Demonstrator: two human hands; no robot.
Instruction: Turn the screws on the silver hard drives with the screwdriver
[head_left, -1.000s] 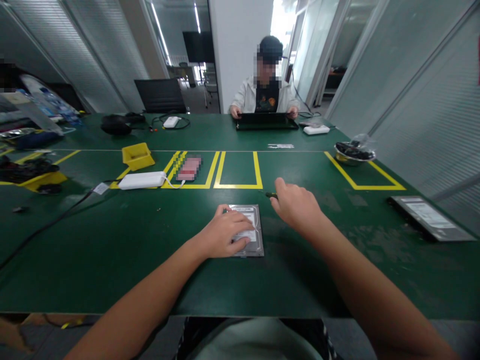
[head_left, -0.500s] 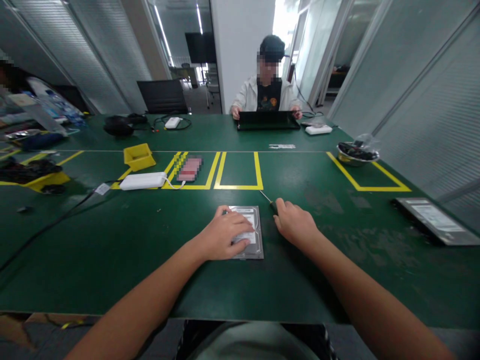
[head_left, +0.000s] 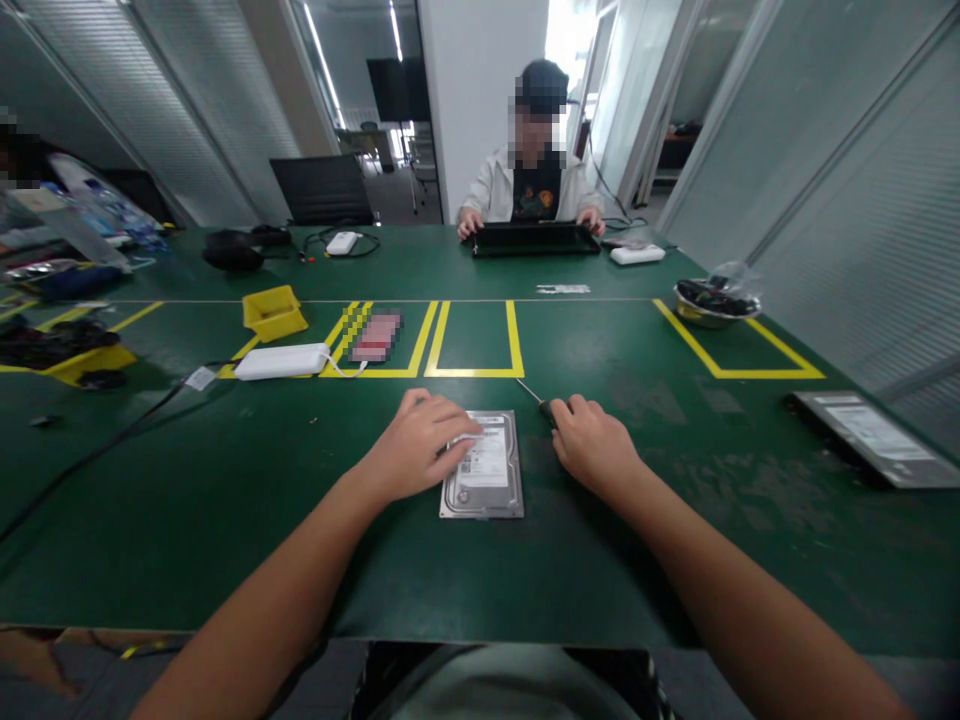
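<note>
On green table, hard drive (head_left: 484, 466): silver, flat, white label up.
Left hand (head_left: 415, 445): fingers spread, touching its corner.
Right hand (head_left: 592, 446): closed around screwdriver (head_left: 538, 400).

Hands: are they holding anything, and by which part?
Right hand grips a screwdriver by its handle. Left hand only rests on the hard drive's upper-left corner.

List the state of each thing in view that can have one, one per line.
hard drive: flat on the table, label up
left hand: open, fingers resting on the drive's left edge
right hand: closed around the screwdriver handle
screwdriver: lying low, tip pointing away
yellow bin: upright, contents not visible
metal bowl: upright, holding dark items
laptop: open, another person's hands on it
</note>
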